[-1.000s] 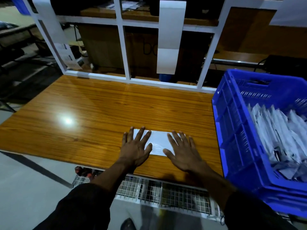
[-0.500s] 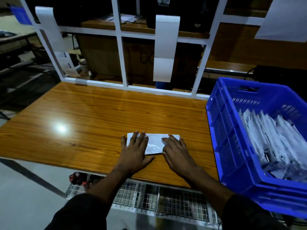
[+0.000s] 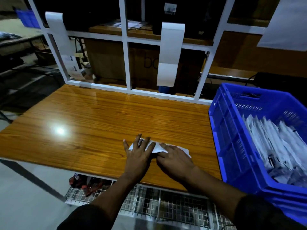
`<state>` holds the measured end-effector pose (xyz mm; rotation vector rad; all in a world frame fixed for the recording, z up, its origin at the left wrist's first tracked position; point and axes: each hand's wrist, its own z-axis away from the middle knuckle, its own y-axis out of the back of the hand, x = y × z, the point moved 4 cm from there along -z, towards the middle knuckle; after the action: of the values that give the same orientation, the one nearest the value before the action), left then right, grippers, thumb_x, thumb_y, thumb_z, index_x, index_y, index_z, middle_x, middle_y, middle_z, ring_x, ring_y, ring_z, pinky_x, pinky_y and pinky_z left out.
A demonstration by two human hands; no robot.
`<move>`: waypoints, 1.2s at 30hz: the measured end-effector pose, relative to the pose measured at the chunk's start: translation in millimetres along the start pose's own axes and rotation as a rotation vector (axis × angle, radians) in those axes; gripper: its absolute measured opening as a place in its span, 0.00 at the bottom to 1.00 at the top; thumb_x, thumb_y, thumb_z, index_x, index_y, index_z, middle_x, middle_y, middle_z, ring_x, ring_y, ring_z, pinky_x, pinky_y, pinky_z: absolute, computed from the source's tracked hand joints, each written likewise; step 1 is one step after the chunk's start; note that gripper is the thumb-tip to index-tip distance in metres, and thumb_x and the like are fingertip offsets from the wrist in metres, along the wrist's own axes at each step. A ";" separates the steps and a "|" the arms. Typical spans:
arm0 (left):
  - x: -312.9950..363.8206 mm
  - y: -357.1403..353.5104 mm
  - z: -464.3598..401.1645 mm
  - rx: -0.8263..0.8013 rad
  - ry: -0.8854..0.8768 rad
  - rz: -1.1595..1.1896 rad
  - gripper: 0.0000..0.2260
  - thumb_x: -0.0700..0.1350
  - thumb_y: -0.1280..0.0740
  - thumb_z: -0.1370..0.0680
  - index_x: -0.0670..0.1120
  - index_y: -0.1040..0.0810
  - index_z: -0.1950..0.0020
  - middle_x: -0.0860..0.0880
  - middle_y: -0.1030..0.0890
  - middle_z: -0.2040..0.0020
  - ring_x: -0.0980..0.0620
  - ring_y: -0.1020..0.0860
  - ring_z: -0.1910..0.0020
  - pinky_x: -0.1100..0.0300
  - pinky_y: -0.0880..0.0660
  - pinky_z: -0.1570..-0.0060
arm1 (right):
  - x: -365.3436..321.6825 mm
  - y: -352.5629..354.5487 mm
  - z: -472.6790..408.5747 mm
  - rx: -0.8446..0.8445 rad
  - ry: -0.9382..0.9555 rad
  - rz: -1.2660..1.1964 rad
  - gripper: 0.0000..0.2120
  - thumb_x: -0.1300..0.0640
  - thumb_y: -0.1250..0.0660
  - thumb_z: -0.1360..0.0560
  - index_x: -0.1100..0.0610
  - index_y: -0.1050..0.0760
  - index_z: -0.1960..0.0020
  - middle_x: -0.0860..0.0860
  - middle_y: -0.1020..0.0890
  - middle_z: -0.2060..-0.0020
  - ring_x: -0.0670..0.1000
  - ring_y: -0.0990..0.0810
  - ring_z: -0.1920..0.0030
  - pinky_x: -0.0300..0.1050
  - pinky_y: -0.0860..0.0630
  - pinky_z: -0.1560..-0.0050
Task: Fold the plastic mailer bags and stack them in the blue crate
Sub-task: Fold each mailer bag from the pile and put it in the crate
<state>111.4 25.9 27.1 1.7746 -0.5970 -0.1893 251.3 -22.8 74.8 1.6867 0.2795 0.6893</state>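
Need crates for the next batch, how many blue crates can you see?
2: one blue crate at the table's right end, holding mailers; another blue crate far back left. Others may be hidden.

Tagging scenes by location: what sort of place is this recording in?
Probably a packing or dispatch workstation. A blue crate full of folded white mailers sits by a wooden worktable, with white label strips hanging from the frame behind.
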 end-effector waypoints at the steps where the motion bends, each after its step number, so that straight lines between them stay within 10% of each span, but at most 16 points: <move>1: 0.5 1.9 -1.4 0.040 0.004 0.054 0.28 0.47 0.23 0.26 0.52 0.29 0.28 0.45 0.36 0.20 0.37 0.42 0.20 0.22 0.39 0.35 | 5.1 4.9 -3.8 -0.007 -0.017 -0.024 0.05 0.56 0.26 0.29 0.53 0.19 0.54 0.51 0.15 0.48 0.61 0.19 0.40 0.54 0.19 0.56; 5: -1.5 7.1 -4.4 0.180 0.042 0.415 0.37 0.43 0.31 0.19 0.49 0.49 0.17 0.44 0.61 0.17 0.36 0.46 0.19 0.35 0.29 0.33 | 44.3 26.2 -11.3 -0.065 -0.159 -0.110 0.10 0.53 0.34 0.25 0.52 0.22 0.45 0.52 0.18 0.45 0.57 0.18 0.53 0.50 0.21 0.65; 11: 1.5 -21.5 -17.9 -0.149 0.032 0.215 0.35 0.65 0.52 0.18 0.52 0.63 0.18 0.47 0.51 0.16 0.45 0.47 0.18 0.36 0.49 0.24 | 103.6 49.4 -12.9 -0.046 -0.415 -0.259 0.17 0.59 0.33 0.22 0.52 0.24 0.33 0.57 0.18 0.40 0.57 0.16 0.48 0.53 0.18 0.54; 16: 3.4 -33.6 -31.6 -0.309 -0.037 -0.010 0.39 0.71 0.60 0.23 0.51 0.53 0.17 0.45 0.52 0.16 0.42 0.52 0.18 0.33 0.55 0.25 | 119.8 56.5 -7.9 0.055 -0.494 -0.340 0.19 0.60 0.33 0.20 0.54 0.27 0.29 0.57 0.19 0.38 0.56 0.18 0.43 0.49 0.19 0.47; 24: 28.9 -21.7 -67.0 -0.241 -0.069 0.048 0.25 0.62 0.43 0.18 0.51 0.34 0.25 0.47 0.35 0.23 0.43 0.38 0.25 0.36 0.41 0.29 | 151.7 85.6 10.6 0.237 -0.559 -0.375 0.20 0.63 0.30 0.22 0.60 0.25 0.31 0.61 0.18 0.40 0.60 0.17 0.46 0.54 0.19 0.46; 30: 121.1 49.5 -133.4 -0.002 -0.235 0.268 0.22 0.55 0.39 0.17 0.48 0.30 0.25 0.45 0.33 0.24 0.41 0.35 0.26 0.38 0.38 0.29 | 206.8 147.2 59.7 0.386 -0.639 -0.285 0.18 0.65 0.25 0.27 0.61 0.20 0.38 0.57 0.15 0.47 0.57 0.15 0.50 0.33 0.32 0.47; 36: 243.0 102.1 -181.0 0.035 -0.440 0.293 0.23 0.56 0.38 0.18 0.48 0.31 0.26 0.45 0.34 0.24 0.41 0.38 0.25 0.38 0.39 0.29 | 266.5 178.1 137.8 0.354 -0.712 -0.223 0.18 0.65 0.25 0.28 0.59 0.19 0.39 0.54 0.15 0.44 0.55 0.16 0.44 0.51 0.21 0.40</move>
<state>366.2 44.8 219.3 1.6622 -1.1727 -0.3721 509.9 -34.2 308.7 2.0817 0.0765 -0.1582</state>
